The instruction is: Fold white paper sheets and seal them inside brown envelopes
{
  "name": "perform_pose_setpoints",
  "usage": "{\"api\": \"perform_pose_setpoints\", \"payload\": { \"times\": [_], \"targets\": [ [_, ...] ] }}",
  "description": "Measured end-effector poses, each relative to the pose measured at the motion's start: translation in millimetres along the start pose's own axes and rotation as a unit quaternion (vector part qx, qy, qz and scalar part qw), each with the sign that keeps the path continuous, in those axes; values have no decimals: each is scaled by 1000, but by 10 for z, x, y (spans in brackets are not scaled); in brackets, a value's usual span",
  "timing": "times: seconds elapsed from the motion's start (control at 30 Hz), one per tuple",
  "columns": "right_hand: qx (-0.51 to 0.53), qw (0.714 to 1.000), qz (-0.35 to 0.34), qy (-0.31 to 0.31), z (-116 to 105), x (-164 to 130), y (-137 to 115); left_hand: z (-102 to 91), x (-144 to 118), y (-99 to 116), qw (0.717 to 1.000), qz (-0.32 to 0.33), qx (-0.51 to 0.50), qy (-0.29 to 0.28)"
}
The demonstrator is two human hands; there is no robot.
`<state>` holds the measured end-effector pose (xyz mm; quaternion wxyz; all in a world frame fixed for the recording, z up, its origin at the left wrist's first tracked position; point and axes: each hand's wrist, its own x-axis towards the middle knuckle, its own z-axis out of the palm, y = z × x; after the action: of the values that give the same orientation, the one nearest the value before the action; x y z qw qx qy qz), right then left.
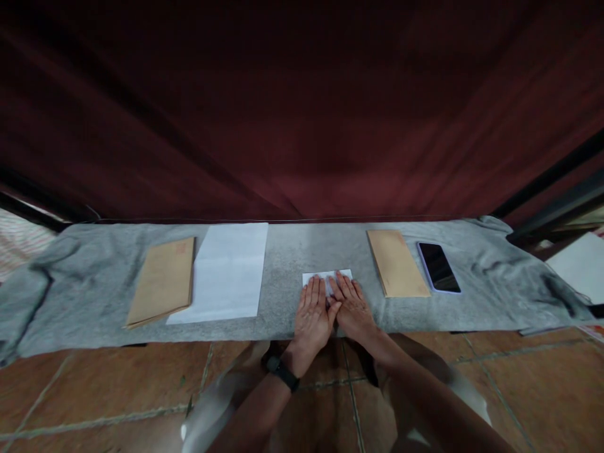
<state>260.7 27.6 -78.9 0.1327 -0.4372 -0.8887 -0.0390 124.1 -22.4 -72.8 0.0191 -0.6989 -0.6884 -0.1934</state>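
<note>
dark red curtain [302, 107] fills the whole upper half of the view, hanging in loose folds behind the bench. black frame bars show at the far right and far left.

long narrow bench [283, 251] runs left to right, covered by a grey cloth [56, 283] that is rumpled at both ends and drapes over the left end. brown tiled floor [94, 396] lies below the near edge.

white sheets [225, 272], a flat stack, lie left of the bench's middle, reaching from the far edge almost to the near edge. just beside them on the left, touching or nearly so, a pile of brown envelopes [163, 281], slightly fanned at the near corner.

right of middle, another brown envelope [397, 262] lies slanted, far edge to mid-depth. just beside it on the right, a phone [438, 267], dark screen up, pale rim.

between the white sheets and the right-hand envelope, near the near edge, a small folded white paper [325, 277]. only its far strip shows; the rest is under the hands.

left hand [312, 314] lies flat, palm down, fingers straight and together, pressing on the folded paper. black watch [280, 370] on that wrist. right hand [352, 305] also flat, palm down on the paper, fingers pointing toward the far edge. the two hands sit side by side, thumbs meeting over the paper's middle. neither hand grips anything; both press.

forearms come up from the bottom middle, knees blurred below them.
</note>
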Motion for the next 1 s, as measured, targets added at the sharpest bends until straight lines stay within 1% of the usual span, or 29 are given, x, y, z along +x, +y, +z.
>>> {"api": "perform_pose_setpoints", "payload": {
  "times": [0.2,0.3,0.63,0.8,0.9,1.0],
  "targets": [
    [3,998,41,37,40,-30,94,-25,27,-96,999,-43,30,-13],
    [-1,998,48,48,35,-54,159,-66,34,-147,998,-38,39,-25],
    [-23,998,49,22,-68,-124,331,-116,33,-234,997,-16,52,-54],
    [-18,998,65,16,-126,-165,436,-151,33,-291,996,-4,61,-64],
    [0,998,64,19,-188,-144,419,-160,26,-328,996,8,59,-64],
    [43,999,20,9,-245,-116,263,-169,15,-340,996,16,59,-61]
  ]
}}
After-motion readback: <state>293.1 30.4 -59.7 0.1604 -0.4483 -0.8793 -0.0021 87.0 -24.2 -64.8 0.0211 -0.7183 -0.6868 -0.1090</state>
